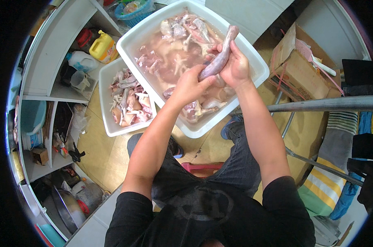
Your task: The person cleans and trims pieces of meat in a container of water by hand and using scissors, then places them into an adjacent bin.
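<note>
Both hands hold a long raw poultry piece (217,61), greyish purple and shaped like a drumstick, with a knobbed far end. My left hand (191,84) grips its thicker near end. Beneath its middle, the open palm of my right hand (237,66) supports it, thumb along the side. They are above a large white tub (125,46) of cloudy pinkish water, where several raw poultry pieces (180,61) lie, some with feet showing. To the left stands a smaller white tub (109,122) with a heap of raw poultry pieces (131,99). The large tub's rim overlaps its right side.
Open shelves (34,98) on the left hold a yellow jug (103,47) and other containers. A blue basket (133,12) stands behind the large tub. At right are a cardboard box (301,68) and a metal rail (326,105). A red stool (201,166) shows between my legs.
</note>
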### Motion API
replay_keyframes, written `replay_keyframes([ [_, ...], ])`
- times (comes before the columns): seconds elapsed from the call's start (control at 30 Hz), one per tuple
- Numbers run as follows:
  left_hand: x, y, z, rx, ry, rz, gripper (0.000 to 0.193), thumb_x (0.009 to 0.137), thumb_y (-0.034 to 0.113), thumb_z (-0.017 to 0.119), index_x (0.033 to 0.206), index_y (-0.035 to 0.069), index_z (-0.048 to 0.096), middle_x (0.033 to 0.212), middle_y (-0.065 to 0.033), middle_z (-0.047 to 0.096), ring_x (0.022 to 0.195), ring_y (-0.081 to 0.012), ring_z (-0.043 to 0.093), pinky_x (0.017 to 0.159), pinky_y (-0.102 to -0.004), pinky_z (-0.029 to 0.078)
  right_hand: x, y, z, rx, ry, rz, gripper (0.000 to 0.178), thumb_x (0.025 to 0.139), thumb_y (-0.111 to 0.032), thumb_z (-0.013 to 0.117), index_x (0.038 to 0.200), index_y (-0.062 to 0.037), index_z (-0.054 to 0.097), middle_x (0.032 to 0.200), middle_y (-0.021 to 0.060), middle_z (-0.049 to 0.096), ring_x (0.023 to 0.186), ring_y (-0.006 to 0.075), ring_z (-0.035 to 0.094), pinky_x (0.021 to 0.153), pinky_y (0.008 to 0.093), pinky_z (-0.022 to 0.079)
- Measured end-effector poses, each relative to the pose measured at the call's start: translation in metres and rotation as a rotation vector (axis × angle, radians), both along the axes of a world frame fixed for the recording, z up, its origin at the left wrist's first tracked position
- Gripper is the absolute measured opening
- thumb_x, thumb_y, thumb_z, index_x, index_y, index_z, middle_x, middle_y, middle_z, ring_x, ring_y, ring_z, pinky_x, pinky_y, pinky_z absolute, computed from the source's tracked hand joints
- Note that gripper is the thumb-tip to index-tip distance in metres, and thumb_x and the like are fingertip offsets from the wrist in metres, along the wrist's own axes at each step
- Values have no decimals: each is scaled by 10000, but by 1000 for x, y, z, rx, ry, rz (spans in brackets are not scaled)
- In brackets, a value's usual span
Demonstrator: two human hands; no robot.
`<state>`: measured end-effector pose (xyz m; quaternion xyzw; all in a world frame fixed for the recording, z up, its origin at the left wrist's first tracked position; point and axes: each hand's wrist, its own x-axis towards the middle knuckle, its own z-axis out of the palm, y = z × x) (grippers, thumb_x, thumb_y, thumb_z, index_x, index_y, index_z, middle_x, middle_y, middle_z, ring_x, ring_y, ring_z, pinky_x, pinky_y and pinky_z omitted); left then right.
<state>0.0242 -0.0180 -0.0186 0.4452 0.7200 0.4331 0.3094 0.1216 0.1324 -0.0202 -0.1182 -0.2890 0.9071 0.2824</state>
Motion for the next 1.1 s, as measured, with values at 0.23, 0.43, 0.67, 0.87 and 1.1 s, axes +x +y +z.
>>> replay_keyframes([
  [0.23,17,0,8,-20,195,221,321,815,228,715,1027,4,625,873,-244,680,860,-398,673,740,-477,517,-15,-15,9,81,-133,10,477,1053,-473,369,1026,-34,550,976,130,631,870,263,627,806,415,522],
  [0.43,9,-1,-3,58,353,349,261,818,197,681,1013,34,617,850,-244,668,841,-433,649,744,-514,506,-21,-36,-12,1300,-880,-299,456,1023,-421,451,963,16,565,821,250,639,778,428,631,721,510,484],
  [0.67,0,-9,-6,139,339,318,247,825,186,681,1007,23,647,794,-232,671,768,-405,668,688,-484,518,-28,-32,-14,1352,-788,-365,335,1009,-275,455,861,-12,600,798,259,646,775,484,613,705,558,466],
  [0.87,-12,-23,12,78,-133,297,269,867,180,707,1040,-23,670,728,-26,634,681,-78,556,601,-274,461,-19,-15,-6,1259,-802,-329,316,1014,-256,454,890,-12,612,869,272,648,820,461,625,723,523,481],
  [1.1,-9,-16,1,177,-189,310,245,883,163,689,1042,-20,656,793,-15,642,674,-72,551,583,-253,444,-20,-49,8,1387,-932,-46,329,1013,-311,483,920,-15,592,865,266,646,831,449,631,718,509,481],
])
